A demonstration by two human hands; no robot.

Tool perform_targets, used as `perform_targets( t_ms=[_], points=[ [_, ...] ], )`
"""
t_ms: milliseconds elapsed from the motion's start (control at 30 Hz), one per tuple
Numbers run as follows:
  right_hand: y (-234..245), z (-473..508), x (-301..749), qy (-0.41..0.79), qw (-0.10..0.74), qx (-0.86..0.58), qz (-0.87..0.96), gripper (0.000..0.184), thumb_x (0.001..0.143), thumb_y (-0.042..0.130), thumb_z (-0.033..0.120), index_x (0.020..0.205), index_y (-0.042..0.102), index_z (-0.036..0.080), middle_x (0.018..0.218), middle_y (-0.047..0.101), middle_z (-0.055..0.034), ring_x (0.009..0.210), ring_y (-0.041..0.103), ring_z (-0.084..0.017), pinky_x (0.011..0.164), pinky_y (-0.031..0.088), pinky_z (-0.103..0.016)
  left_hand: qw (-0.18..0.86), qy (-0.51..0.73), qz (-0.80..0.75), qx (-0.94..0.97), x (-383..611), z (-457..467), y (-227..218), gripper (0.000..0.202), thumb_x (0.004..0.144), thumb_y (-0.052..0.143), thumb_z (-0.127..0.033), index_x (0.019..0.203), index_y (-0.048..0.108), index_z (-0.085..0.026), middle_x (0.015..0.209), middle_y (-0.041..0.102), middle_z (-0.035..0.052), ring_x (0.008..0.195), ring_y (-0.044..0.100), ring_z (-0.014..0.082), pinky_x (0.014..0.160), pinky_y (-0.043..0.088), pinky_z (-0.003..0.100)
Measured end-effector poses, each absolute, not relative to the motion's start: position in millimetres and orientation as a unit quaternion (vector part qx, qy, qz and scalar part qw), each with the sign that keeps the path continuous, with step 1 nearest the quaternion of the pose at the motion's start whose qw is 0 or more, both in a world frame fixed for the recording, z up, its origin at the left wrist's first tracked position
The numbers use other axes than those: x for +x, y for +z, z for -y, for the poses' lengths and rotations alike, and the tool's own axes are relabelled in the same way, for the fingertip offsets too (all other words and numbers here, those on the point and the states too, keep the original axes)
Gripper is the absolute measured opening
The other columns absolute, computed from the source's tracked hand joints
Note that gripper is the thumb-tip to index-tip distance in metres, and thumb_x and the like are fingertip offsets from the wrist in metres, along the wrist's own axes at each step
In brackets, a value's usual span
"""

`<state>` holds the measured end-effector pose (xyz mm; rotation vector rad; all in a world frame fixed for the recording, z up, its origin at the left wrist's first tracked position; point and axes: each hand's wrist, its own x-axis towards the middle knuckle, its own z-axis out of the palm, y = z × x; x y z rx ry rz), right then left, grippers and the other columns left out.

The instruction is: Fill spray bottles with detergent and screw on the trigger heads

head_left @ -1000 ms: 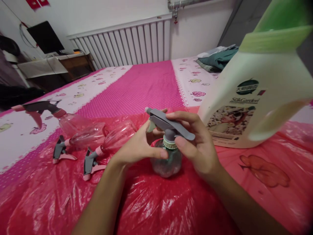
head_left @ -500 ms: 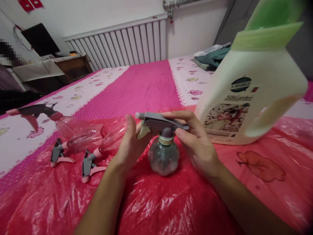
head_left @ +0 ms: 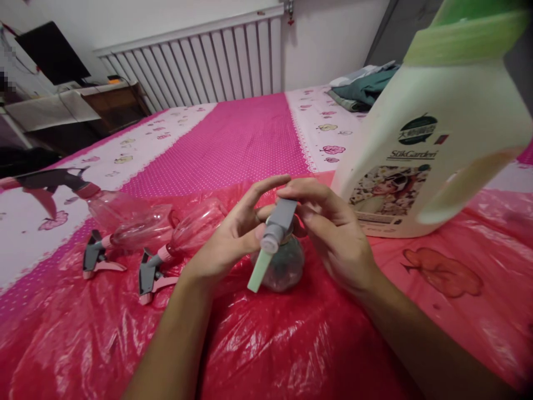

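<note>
In the head view a small round clear spray bottle [head_left: 287,266] stands upright on red plastic sheeting. Its grey trigger head [head_left: 283,216] points toward me, with the pale green lever [head_left: 260,271] hanging below the nozzle. My left hand [head_left: 245,225] is curled round the left side of the head, thumb near the nozzle. Around the head's right and rear sides my right hand [head_left: 328,222] closes its fingers. The bottle's neck is mostly hidden by the fingers and head.
Several pink-and-grey spray bottles [head_left: 144,228] lie or lean at the left. A large white detergent jug [head_left: 449,133] with a green cap stands close on the right. Folded clothes [head_left: 364,89] lie behind it on the pink bedspread [head_left: 250,128]. A radiator [head_left: 200,66] runs along the wall.
The trigger head has turned from pointing left to pointing toward me. My left hand has moved in and curled round it; the right fingers have shifted along it. The view has shifted slightly.
</note>
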<state>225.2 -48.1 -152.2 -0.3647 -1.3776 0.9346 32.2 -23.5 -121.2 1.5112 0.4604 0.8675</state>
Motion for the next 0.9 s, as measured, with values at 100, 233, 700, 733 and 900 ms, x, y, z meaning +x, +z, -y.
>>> perform_targets(
  t_ms=[100, 233, 700, 733, 900],
  points=[
    [-153, 47, 228, 0.383, 0.665, -0.196, 0.611, 0.027, 0.107, 0.069, 0.041, 0.130, 0.082, 0.047, 0.135, 0.074, -0.0005, 0.135, 0.066, -0.021, 0.119, 0.061, -0.044, 0.599, 0.398, -0.217, 0.661, 35, 21, -123, 0.071, 0.091, 0.094, -0.054, 0.154, 0.068, -0.036, 0.103, 0.079, 0.0038, 0.090, 0.078, 0.0208, 0.079, 0.067, 0.030],
    [-153, 47, 232, 0.359, 0.664, -0.234, 0.613, 0.033, 0.104, 0.072, 0.059, 0.132, 0.083, 0.044, 0.131, 0.068, -0.0044, 0.132, 0.065, -0.023, 0.116, 0.065, -0.044, 0.556, 0.465, -0.223, 0.651, 46, 20, -123, 0.060, 0.078, 0.107, -0.039, 0.130, 0.078, -0.031, 0.097, 0.078, -0.0005, 0.090, 0.076, 0.0165, 0.080, 0.065, 0.023],
    [-145, 54, 238, 0.287, 0.593, -0.273, 0.701, 0.065, 0.102, 0.069, 0.055, 0.164, 0.059, 0.035, 0.144, 0.072, -0.0022, 0.130, 0.067, -0.024, 0.125, 0.058, -0.047, 0.514, 0.483, -0.205, 0.679, 50, 11, -131, 0.068, 0.076, 0.108, -0.034, 0.138, 0.079, -0.037, 0.107, 0.080, 0.0002, 0.092, 0.076, 0.0180, 0.078, 0.066, 0.025],
    [-145, 55, 238, 0.286, 0.590, -0.272, 0.705, 0.066, 0.104, 0.067, 0.054, 0.166, 0.057, 0.034, 0.149, 0.071, -0.0023, 0.132, 0.068, -0.024, 0.126, 0.058, -0.047, 0.507, 0.491, -0.203, 0.679, 52, 11, -131, 0.064, 0.078, 0.107, -0.034, 0.136, 0.079, -0.037, 0.108, 0.080, 0.0001, 0.091, 0.076, 0.0171, 0.077, 0.066, 0.024],
    [-148, 56, 236, 0.295, 0.603, -0.247, 0.699, 0.077, 0.101, 0.065, 0.036, 0.174, 0.040, 0.040, 0.156, 0.069, 0.0013, 0.141, 0.068, -0.021, 0.132, 0.054, -0.043, 0.456, 0.554, -0.201, 0.667, 64, 11, -130, 0.056, 0.073, 0.110, -0.043, 0.118, 0.081, -0.028, 0.101, 0.080, 0.0000, 0.084, 0.074, 0.0156, 0.072, 0.064, 0.025]
  ],
)
